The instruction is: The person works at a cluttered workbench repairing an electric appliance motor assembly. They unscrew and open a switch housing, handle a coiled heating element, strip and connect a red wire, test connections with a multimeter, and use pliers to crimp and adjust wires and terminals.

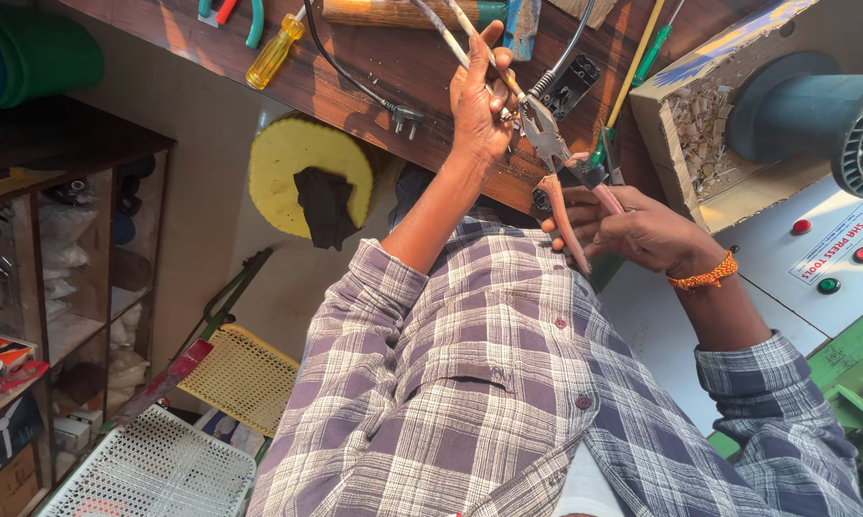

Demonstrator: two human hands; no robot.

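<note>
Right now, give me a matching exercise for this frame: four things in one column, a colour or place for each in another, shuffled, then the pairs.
Things:
1. pliers
2. screwdriver
3. wires
4. bracelet

Colour or place:
A. orange, on the right wrist
B. yellow handle, lying on the bench
C. pinched in the left hand
D. red handles, in the right hand

Pairs: 1-D, 2-B, 3-C, 4-A

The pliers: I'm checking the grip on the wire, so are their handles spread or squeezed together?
Spread. The pliers show their two pinkish handles forked apart below the right hand; the left hand holds the wires at the steel head.
</note>
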